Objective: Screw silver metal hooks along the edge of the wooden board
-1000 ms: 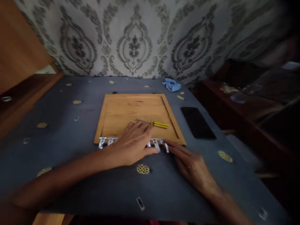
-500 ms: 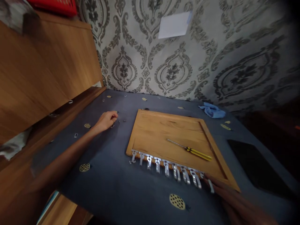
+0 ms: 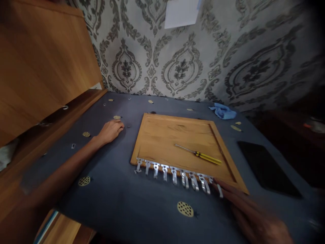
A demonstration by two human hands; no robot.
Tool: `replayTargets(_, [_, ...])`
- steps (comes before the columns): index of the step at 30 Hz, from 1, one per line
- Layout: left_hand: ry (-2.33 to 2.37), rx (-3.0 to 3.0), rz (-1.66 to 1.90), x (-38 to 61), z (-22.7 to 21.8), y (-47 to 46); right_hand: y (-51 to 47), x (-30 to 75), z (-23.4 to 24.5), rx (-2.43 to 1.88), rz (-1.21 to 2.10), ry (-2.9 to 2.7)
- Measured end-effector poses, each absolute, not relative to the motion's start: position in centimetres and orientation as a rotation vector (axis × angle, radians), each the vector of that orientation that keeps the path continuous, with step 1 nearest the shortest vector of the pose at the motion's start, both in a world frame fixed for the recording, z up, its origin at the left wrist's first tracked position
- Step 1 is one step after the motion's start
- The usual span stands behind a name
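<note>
A shallow wooden panel [image 3: 165,132] with a raised rim lies on the dark tablecloth. Along its near edge runs a metal hook rail [image 3: 174,168] with several hooks hanging over the side. My right hand [image 3: 251,206], partly blurred, reaches its fingers to the rail's right end and grips there; the thumb is hidden. To the left of the panel, my left hand [image 3: 110,130] rests on the cloth with curled fingers. Whatever they pinch is too small to make out. Beside them lies a tiny metal piece [image 3: 128,126]. A yellow-and-black screwdriver [image 3: 200,155] lies on the panel.
A black flat slab [image 3: 269,169] lies right of the panel. Behind it sits a crumpled blue cloth [image 3: 222,111]. A wooden cabinet [image 3: 48,64] stands along the left side, and a patterned wall [image 3: 157,64] closes off the back.
The view has shifted, so the table things sit slightly higher and further left. My left fingers have curled closer to the cloth by the tiny pieces. My right hand stays at the rail's end.
</note>
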State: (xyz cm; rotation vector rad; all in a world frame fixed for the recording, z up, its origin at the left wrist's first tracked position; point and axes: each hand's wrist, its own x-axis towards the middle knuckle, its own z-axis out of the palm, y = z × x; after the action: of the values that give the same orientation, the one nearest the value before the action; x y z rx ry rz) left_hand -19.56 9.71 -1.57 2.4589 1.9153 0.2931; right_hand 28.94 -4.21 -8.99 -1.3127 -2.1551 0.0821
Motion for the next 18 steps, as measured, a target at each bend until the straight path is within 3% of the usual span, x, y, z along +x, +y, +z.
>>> replayTargets(6, [1.862, 2.486, 0.339, -19.2, -0.6, 9.0, -5.0, 26.6, -5.4, -1.292, 0.094, -2.262])
replayTargets(10, [1.859, 2.387, 0.592, -15.4, 1.7, 7.9, -5.2, 25.9, -4.6, -1.302, 0.137, -2.273])
replayTargets(12, [1.68, 2.292, 0.7, -11.6, 3.3, 7.0, -5.3, 25.8, -4.6, -1.32, 0.142, -2.27])
replayTargets(18, [0.957, 2.167, 0.501, 1.3, 4.4, 5.6, -5.4, 25.9, -4.5, -1.329, 0.143, -2.249])
